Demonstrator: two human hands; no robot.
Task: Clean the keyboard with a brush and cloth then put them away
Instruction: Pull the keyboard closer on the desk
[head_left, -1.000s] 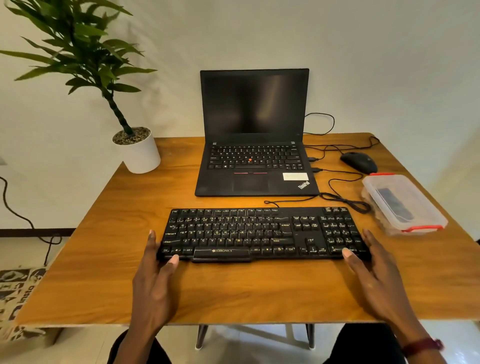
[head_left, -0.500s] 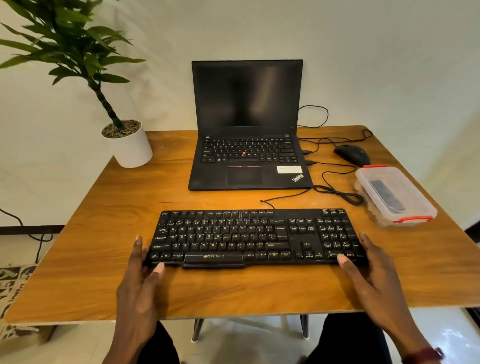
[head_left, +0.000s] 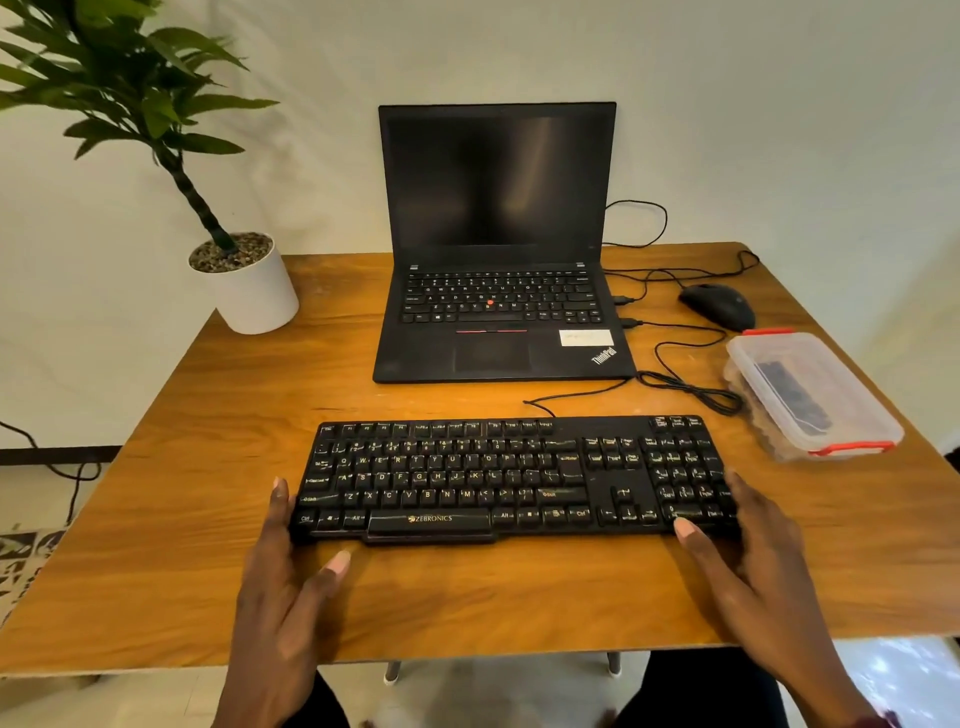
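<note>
A black keyboard (head_left: 514, 478) lies flat near the front of the wooden table (head_left: 197, 545). My left hand (head_left: 283, 582) rests at its left end, fingers straight along the side and thumb on the table in front. My right hand (head_left: 748, 566) touches the right end, thumb against the front corner. At the right stands a clear plastic box (head_left: 810, 395) with red clips, lid on, and a dark object inside. No brush or cloth shows outside it.
An open black laptop (head_left: 498, 291) sits behind the keyboard. A black mouse (head_left: 719, 305) and loose cables (head_left: 685, 379) lie at the back right. A potted plant in a white pot (head_left: 249, 286) occupies the back left corner.
The keyboard has slid a little toward me between both hands, and my view has shifted. Both hands stay at its ends.
</note>
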